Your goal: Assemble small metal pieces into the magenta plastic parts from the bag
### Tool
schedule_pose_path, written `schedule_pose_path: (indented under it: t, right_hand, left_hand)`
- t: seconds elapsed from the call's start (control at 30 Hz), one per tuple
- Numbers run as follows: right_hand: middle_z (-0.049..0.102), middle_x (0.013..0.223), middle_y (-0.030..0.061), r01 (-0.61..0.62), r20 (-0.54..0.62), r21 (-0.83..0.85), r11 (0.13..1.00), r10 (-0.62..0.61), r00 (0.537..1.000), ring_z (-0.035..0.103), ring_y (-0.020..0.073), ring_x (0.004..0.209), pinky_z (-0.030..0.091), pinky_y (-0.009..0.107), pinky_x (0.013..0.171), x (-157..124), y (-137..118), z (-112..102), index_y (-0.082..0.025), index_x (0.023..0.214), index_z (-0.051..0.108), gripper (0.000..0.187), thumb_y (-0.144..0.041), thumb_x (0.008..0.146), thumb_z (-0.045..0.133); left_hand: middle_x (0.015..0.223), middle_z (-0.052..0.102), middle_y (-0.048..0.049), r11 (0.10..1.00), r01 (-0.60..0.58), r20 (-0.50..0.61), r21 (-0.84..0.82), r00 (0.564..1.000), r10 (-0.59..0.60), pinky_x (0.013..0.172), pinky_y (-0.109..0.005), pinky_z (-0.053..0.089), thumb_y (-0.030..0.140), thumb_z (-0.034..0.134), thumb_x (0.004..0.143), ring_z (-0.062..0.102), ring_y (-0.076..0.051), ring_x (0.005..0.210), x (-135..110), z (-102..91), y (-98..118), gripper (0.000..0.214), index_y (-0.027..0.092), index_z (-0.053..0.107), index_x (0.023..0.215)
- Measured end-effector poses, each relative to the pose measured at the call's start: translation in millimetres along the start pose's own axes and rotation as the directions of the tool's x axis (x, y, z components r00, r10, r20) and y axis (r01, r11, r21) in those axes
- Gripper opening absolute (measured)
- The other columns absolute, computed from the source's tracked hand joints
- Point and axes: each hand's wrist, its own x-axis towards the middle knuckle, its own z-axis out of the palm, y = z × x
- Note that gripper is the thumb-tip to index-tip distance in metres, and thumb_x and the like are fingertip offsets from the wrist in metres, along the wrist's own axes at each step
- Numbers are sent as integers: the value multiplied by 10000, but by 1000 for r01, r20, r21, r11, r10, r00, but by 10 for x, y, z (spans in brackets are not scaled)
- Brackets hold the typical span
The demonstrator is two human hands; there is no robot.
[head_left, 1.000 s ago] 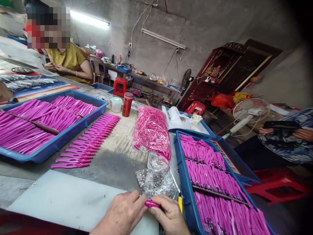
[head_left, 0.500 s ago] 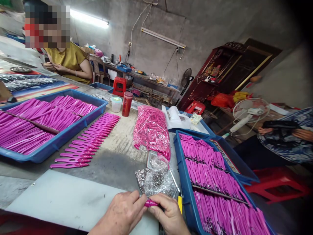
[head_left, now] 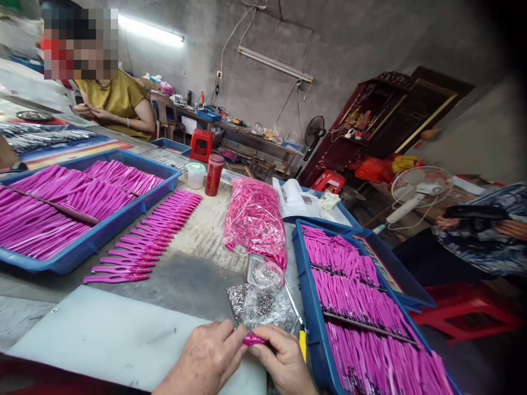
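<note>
Head view: a grey worktable (head_left: pixel 193 274) spreads across the middle, with a left tray (head_left: pixel 119 226) and a right tray (head_left: pixel 307 280) on either side, both blue and packed with pink handles (head_left: pixel 346 296). Between them, a white board (head_left: pixel 115 334) lies along the near edge. Farther back sits a clear bag (head_left: pixel 255 216) of pink parts, and a row of loose handles (head_left: pixel 142 254) is laid out beside the left tray. The left hand (head_left: pixel 209 351) and the right hand (head_left: pixel 284 356) meet above the board's right end, near a small bag (head_left: pixel 267 304) of metal bits and a yellow-gripped tool (head_left: pixel 303 344). Smallest is the pink piece (head_left: pixel 254 339) between the hands: left fingertips close on one end, right thumb and forefinger pinch the other.

The step in hand looks like working this single piece from both ends; the next move seems to call for a firm, level pinch.

Fingers cover both ends, so I cannot tell what the piece joins. A dark bit by the right palm is too covered to name. The frame cuts off the left tray, the right tray and both arms.
</note>
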Motion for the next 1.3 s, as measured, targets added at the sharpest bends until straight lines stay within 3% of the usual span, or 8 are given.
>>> schedule_pose_path:
  t: [0.8,1.1,1.3]
  right_hand:
    - [649,675,6,0,45,-17,1000,0,999,589,140,633,439,201,586,-6,32,-31,-218,826,677,248,-411,833,521]
    - [653,678,10,-5,-5,-36,999,5,1000,595,142,632,448,202,587,33,-14,-30,-214,814,675,254,-403,840,508]
    - [643,659,1,-3,27,-42,999,4,1000,579,135,620,428,200,578,40,-2,-44,-208,802,673,244,-395,836,519]
  left_hand:
    - [612,488,18,1000,-28,70,5,997,28,423,-260,370,172,323,906,518,-150,468,16,-24,-18,172,198,452,795]
    - [587,489,21,999,35,-9,27,999,-35,418,-259,379,191,269,929,523,-147,452,43,4,19,237,192,473,810]
    - [595,494,19,1000,6,19,18,1000,-7,422,-257,380,188,254,932,524,-143,456,48,-12,7,262,195,473,788]
